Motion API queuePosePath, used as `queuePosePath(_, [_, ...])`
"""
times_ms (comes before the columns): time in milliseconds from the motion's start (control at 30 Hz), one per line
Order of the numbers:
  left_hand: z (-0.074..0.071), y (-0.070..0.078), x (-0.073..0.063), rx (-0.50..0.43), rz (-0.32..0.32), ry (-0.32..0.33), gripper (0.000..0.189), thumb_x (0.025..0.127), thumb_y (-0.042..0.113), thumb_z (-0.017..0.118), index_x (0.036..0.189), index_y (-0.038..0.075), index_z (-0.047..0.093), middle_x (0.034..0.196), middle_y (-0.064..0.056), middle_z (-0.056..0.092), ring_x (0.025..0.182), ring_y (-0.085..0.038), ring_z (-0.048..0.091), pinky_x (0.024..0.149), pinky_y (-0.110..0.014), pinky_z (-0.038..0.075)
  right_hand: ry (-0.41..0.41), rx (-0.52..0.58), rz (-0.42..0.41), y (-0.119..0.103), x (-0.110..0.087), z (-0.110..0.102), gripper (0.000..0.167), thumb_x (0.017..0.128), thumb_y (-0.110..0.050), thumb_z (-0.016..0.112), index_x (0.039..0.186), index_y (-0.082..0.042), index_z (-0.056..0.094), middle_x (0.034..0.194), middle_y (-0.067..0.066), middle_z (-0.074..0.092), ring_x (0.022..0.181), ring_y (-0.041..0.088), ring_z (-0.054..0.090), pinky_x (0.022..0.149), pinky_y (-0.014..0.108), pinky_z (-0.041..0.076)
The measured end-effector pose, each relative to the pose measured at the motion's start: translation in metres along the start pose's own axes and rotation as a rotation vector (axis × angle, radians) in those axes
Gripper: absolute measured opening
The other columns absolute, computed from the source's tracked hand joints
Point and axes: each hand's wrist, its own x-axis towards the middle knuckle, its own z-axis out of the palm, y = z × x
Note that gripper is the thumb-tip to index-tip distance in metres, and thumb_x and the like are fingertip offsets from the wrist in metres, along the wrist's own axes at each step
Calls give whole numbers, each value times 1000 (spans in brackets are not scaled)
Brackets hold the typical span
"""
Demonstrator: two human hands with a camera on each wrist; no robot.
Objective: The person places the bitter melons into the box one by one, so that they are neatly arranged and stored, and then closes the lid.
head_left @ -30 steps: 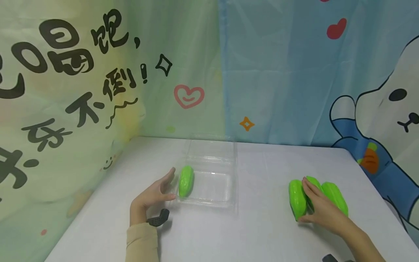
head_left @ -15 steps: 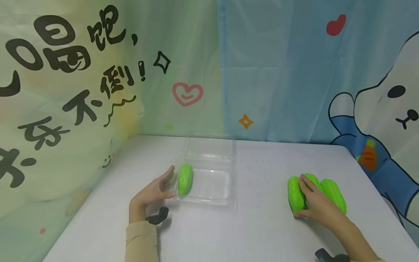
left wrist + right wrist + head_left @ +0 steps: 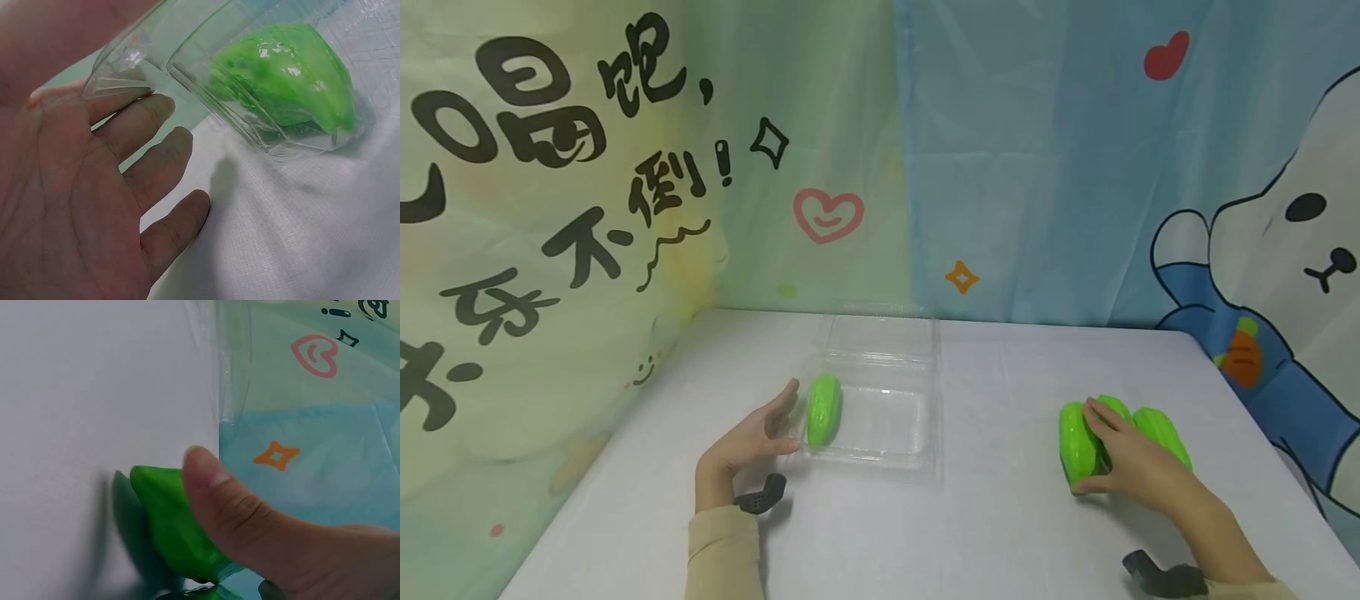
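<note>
A clear plastic clamshell box (image 3: 887,423) lies with its lid folded back, and a bright green, ridged toy vegetable (image 3: 824,410) lies along its left side. My left hand (image 3: 748,443) is beside the box's left edge, its fingers extended and spread; in the left wrist view, the index finger (image 3: 119,97) shows through the clear rim. On the right, three more such vegetables are bunched together. My right hand (image 3: 1142,471) grips the leftmost vegetable (image 3: 1077,442), thumb near its pointed end, fingers at its far end. In the right wrist view, the thumb (image 3: 219,500) presses its side.
Against the held vegetable lie another one behind it (image 3: 1114,406) and one at the right (image 3: 1161,432), partly covered by my hand. A white cloth (image 3: 985,517) covers the table. A printed curtain (image 3: 1037,167) hangs along the back edge.
My right thumb has shifted slightly left along the near end of the leftmost vegetable. The view has tilted a little; the left hand and the box have stayed put.
</note>
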Motion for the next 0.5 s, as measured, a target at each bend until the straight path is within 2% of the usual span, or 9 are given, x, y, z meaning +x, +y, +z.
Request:
queuePosePath(233, [0, 0, 0, 0, -19, 3, 102, 78, 26, 77, 154, 17, 9, 161, -7, 8, 147, -30, 12, 119, -46, 18, -10, -49, 4, 6, 5, 1, 121, 55, -60, 80, 139, 14, 34, 143, 34, 31, 120, 66, 31, 90, 71, 39])
queuePosePath(500, [0, 0, 0, -2, -6, 1, 102, 78, 26, 77, 154, 16, 9, 161, -7, 9, 147, -30, 13, 119, -45, 18, -6, -33, 1, 5, 9, 1, 121, 52, -57, 83, 139, 12, 36, 144, 32, 33, 129, 56, 28, 99, 75, 25])
